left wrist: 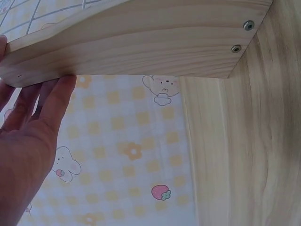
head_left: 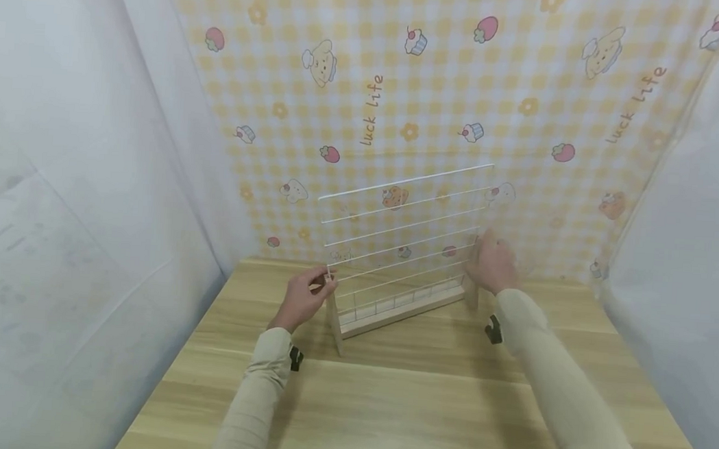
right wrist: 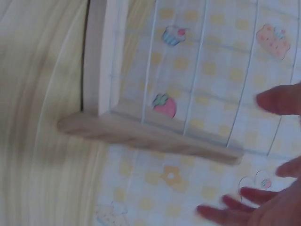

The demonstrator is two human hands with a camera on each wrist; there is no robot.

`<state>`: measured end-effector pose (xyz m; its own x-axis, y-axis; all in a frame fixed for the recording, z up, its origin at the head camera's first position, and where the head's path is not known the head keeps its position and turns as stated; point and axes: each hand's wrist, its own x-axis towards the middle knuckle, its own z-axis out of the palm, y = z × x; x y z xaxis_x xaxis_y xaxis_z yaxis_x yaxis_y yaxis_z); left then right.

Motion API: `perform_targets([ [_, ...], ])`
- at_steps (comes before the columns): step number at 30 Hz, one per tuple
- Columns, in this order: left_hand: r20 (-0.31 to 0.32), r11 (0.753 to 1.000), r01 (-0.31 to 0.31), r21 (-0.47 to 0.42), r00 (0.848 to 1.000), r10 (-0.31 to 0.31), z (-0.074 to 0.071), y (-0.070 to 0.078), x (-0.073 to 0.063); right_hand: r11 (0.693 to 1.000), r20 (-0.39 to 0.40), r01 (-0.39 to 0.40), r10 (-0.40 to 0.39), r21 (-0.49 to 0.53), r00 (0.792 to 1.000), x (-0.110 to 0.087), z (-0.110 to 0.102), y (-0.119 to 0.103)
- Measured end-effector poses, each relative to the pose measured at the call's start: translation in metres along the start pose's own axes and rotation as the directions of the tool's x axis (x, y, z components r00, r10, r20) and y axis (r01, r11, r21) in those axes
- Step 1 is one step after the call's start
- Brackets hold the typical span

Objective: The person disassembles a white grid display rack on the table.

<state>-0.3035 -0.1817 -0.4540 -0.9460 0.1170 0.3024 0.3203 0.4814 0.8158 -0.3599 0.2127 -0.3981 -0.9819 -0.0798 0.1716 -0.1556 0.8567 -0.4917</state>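
Note:
A rack with a wooden base bar [head_left: 403, 314], two wooden side panels and a white wire grid [right wrist: 200, 56] stands at an angle on the table. My left hand [head_left: 303, 295] grips the upper end of the left side panel [left wrist: 141, 44], fingers beneath and thumb on the other side in the left wrist view. Two screws [left wrist: 249, 25] show at the panel's lower end. My right hand [right wrist: 270, 207] is beside the right side panel [right wrist: 155, 141], fingers spread and apart from the wood in the right wrist view. That hand is blurred.
The wood-grain table [head_left: 385, 418] extends in front of the rack. Behind it hangs a yellow checked cloth [head_left: 442, 92] with printed cartoons. White sheets [head_left: 90, 187] enclose the left and right sides. Each wrist carries a small black device [head_left: 494, 329].

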Motion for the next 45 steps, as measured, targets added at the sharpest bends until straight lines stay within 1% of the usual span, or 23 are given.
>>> perform_targets([
  [1,-0.002,1.000,0.002,-0.002,1.000,-0.002,0.001,-0.001,0.000,0.999,-0.062,0.011,-0.008,0.053,0.998,0.000,0.003,-0.004],
  [3,-0.006,1.000,0.006,-0.004,1.000,-0.006,0.002,-0.001,-0.001,0.984,-0.167,0.076,-0.048,0.162,0.985,0.002,0.009,-0.014],
  [5,-0.014,1.000,0.006,-0.003,1.000,-0.006,0.002,-0.001,-0.002,0.958,-0.230,0.138,-0.079,0.253,0.970,0.003,0.014,-0.024],
  [6,-0.017,1.000,0.007,-0.002,1.000,-0.007,0.003,-0.001,-0.002,0.949,-0.249,0.159,-0.090,0.274,0.964,0.004,0.016,-0.029],
  [8,-0.024,1.000,0.004,0.004,1.000,-0.004,0.003,-0.001,-0.002,0.937,-0.287,0.202,-0.118,0.284,0.951,0.005,0.019,-0.039],
  [9,-0.026,1.000,0.005,0.005,1.000,-0.004,0.004,-0.001,-0.002,0.937,-0.300,0.212,-0.125,0.278,0.946,0.006,0.020,-0.044],
  [10,-0.029,1.000,0.004,0.003,1.000,-0.004,0.004,-0.001,-0.002,0.940,-0.306,0.217,-0.132,0.265,0.943,0.006,0.022,-0.048],
  [12,-0.033,1.000,0.007,0.001,0.999,-0.007,0.005,-0.001,-0.002,0.953,-0.311,0.201,-0.125,0.225,0.942,0.007,0.025,-0.055],
  [14,-0.036,1.000,0.011,-0.001,0.999,-0.011,0.006,-0.001,-0.003,0.967,-0.320,0.175,-0.108,0.188,0.941,0.007,0.028,-0.062],
  [16,-0.036,1.000,0.012,-0.007,0.999,-0.012,0.007,-0.002,-0.003,0.983,-0.329,0.137,-0.091,0.118,0.940,0.007,0.033,-0.066],
  [18,-0.035,1.000,0.015,-0.017,0.999,-0.015,0.008,-0.002,-0.004,0.987,-0.333,0.099,-0.053,0.123,0.941,0.007,0.038,-0.069],
  [20,-0.034,0.999,0.017,-0.030,0.999,-0.018,0.008,-0.003,-0.004,0.985,-0.328,0.077,-0.022,0.155,0.945,0.009,0.044,-0.072],
  [21,-0.035,0.999,0.018,-0.039,0.999,-0.020,0.008,-0.003,-0.004,0.982,-0.313,0.055,0.005,0.183,0.950,0.010,0.047,-0.072],
  [23,-0.042,0.998,0.020,-0.054,0.999,-0.023,0.008,-0.003,-0.005,0.964,-0.285,0.029,0.050,0.265,0.957,0.011,0.053,-0.074],
  [26,-0.054,0.998,0.019,-0.068,0.998,-0.023,0.008,-0.002,-0.006,0.943,-0.255,0.012,0.078,0.334,0.964,0.013,0.060,-0.076],
  [28,-0.062,0.997,0.019,-0.071,0.998,-0.023,0.008,-0.002,-0.006,0.914,-0.239,0.031,0.073,0.405,0.968,0.014,0.064,-0.079],
  [31,-0.066,0.998,0.022,-0.064,0.997,-0.026,0.010,-0.003,-0.005,0.854,-0.229,0.062,0.067,0.517,0.971,0.014,0.070,-0.082],
  [33,-0.064,0.998,0.021,-0.056,0.998,-0.025,0.011,-0.002,-0.005,0.827,-0.234,0.069,0.076,0.557,0.969,0.016,0.075,-0.084],
  [34,-0.063,0.998,0.021,-0.051,0.998,-0.024,0.011,-0.002,-0.004,0.820,-0.243,0.075,0.080,0.567,0.967,0.017,0.077,-0.084],
  [36,-0.065,0.999,0.017,-0.049,0.998,-0.021,0.012,-0.001,-0.004,0.817,-0.265,0.084,0.086,0.570,0.960,0.019,0.082,-0.085],
  [40,-0.075,0.999,0.007,-0.047,0.997,-0.010,0.012,-0.001,-0.005,0.831,-0.311,0.107,0.083,0.545,0.947,0.024,0.090,-0.084],
  [43,-0.077,0.999,-0.003,-0.048,0.997,0.000,0.012,-0.003,-0.005,0.847,-0.341,0.129,0.065,0.516,0.938,0.027,0.094,-0.082],
  [45,-0.082,0.999,-0.011,-0.049,0.997,0.007,0.012,-0.003,-0.005,0.851,-0.359,0.151,0.046,0.502,0.932,0.029,0.095,-0.081],
])
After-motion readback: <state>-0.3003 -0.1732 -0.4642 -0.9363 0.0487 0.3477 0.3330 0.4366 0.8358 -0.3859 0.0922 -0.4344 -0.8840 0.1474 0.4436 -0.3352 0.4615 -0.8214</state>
